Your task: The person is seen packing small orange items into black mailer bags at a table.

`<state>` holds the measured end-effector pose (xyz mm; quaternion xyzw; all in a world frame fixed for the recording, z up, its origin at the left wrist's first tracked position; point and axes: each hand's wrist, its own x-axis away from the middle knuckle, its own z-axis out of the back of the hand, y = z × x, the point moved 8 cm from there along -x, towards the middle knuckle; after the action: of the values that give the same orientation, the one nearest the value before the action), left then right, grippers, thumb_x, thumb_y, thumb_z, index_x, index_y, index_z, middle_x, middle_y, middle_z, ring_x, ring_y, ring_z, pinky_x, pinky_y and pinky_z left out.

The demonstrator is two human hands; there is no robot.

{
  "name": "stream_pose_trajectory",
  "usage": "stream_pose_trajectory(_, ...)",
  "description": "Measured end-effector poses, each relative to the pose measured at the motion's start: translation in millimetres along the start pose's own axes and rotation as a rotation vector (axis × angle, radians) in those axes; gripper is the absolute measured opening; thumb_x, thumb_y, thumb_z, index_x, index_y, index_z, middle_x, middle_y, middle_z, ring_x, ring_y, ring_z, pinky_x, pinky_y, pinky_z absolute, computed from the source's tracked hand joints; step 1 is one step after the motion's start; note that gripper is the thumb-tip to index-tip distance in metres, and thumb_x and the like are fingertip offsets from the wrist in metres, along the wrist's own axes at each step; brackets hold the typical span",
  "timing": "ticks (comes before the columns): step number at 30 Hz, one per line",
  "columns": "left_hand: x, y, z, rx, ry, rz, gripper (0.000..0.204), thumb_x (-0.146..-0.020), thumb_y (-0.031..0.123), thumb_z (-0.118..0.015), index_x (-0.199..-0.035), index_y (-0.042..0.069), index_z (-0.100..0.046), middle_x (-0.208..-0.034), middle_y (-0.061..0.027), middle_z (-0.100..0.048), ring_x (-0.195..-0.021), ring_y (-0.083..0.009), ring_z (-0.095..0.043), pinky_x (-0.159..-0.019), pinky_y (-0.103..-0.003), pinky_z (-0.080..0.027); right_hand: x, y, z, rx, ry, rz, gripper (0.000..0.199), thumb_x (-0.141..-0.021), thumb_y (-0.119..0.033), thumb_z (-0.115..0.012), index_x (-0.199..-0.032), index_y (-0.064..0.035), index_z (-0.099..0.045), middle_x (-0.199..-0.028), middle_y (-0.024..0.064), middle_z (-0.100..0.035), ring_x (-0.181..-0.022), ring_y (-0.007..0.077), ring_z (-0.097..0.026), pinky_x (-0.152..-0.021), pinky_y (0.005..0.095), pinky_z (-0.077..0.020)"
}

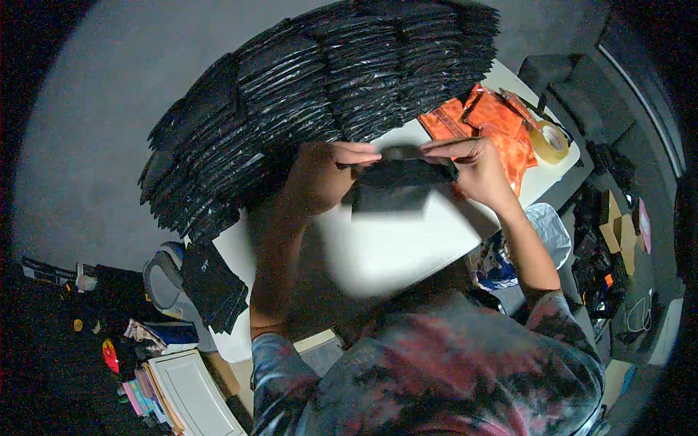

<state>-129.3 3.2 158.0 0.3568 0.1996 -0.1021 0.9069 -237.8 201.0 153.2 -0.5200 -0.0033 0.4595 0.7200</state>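
My left hand [320, 178] and my right hand [481, 171] are raised over a white table [385, 254], one at each end of a soft black piece [403, 174]. It is pinched between thumbs and fingers, and the fingers reach inward along its far edge. Whether this piece is cloth or a thin plastic bag I cannot tell. Its lower part hangs toward me, blurred against the tabletop. Right behind my left hand rise tall piles of flat, shiny black packets [313, 80]. Orange packets [469, 120] lie just beyond my right hand.
A roll of clear tape [550, 141] sits near the table's right edge. Dark folded cloths [211, 287] rest at the left corner. Beside the table are a white plastic bag [547, 232], an opened cardboard box [618, 231] and a white panel [196, 396]. A grey sofa [582, 94] stands far right.
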Motion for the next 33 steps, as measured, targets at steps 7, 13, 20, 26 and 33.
stream_pose_trajectory(7, 10, 52, 25, -0.192, 0.215, -0.226, 0.04, -0.076, -0.008, -0.068, -0.107, 0.016, -0.075, -0.109, -0.0124, -0.077, -0.096, -0.0304, -0.076, -0.082, -0.04, -0.062, 3, -31, 15, -0.065, -0.059, 0.07, 0.045, -0.066, 0.017, -0.051, -0.096, -0.0012, -0.08, -0.094, 0.01, -0.072, -0.093, 0.0254, -0.069, -0.083, 0.0314, -0.054)
stream_pose_trajectory(13, 7, 55, 30, -0.331, 0.272, -0.356, 0.042, -0.07, -0.005, -0.076, -0.106, 0.015, -0.074, -0.095, -0.0076, -0.077, -0.08, -0.0268, -0.072, -0.073, -0.041, -0.054, -7, -51, 22, 0.227, 0.031, 0.207, 0.018, -0.078, -0.001, -0.081, -0.096, -0.0009, -0.079, -0.079, 0.0052, -0.062, -0.075, 0.0147, -0.058, -0.064, 0.0282, -0.0429)
stream_pose_trajectory(20, 13, 44, 29, -0.25, 0.233, -0.34, 0.023, -0.071, 0.0, -0.079, -0.09, 0.012, -0.076, -0.081, -0.0088, -0.064, -0.075, -0.0336, -0.062, -0.072, -0.045, -0.05, -4, -37, 4, 0.217, -0.18, 0.062, 0.016, -0.079, 0.004, -0.068, -0.094, 0.0018, -0.075, -0.08, 0.0081, -0.067, -0.077, 0.018, -0.063, -0.069, 0.0306, -0.0474)
stream_pose_trajectory(26, 4, 26, 32, -0.423, 0.151, 0.044, 0.015, -0.075, 0.023, -0.084, -0.082, 0.011, -0.08, -0.077, -0.012, -0.068, -0.078, -0.0332, -0.064, -0.075, -0.045, -0.05, -14, -12, -3, 0.348, -0.163, -0.004, 0.015, -0.079, 0.003, -0.064, -0.092, 0.0044, -0.073, -0.084, 0.0142, -0.071, -0.082, 0.0267, -0.067, -0.079, 0.0364, -0.0504)
stream_pose_trajectory(33, 6, 25, 40, -0.464, 0.062, 0.115, 0.032, -0.073, 0.038, -0.088, -0.077, 0.007, -0.078, -0.073, -0.0153, -0.067, -0.073, -0.035, -0.066, -0.072, -0.046, -0.052, -19, -31, -3, 0.371, -0.104, 0.006, 0.034, -0.079, -0.024, -0.089, -0.084, 0.0041, -0.072, -0.077, 0.0138, -0.066, -0.073, 0.0244, -0.064, -0.065, 0.038, -0.0482)
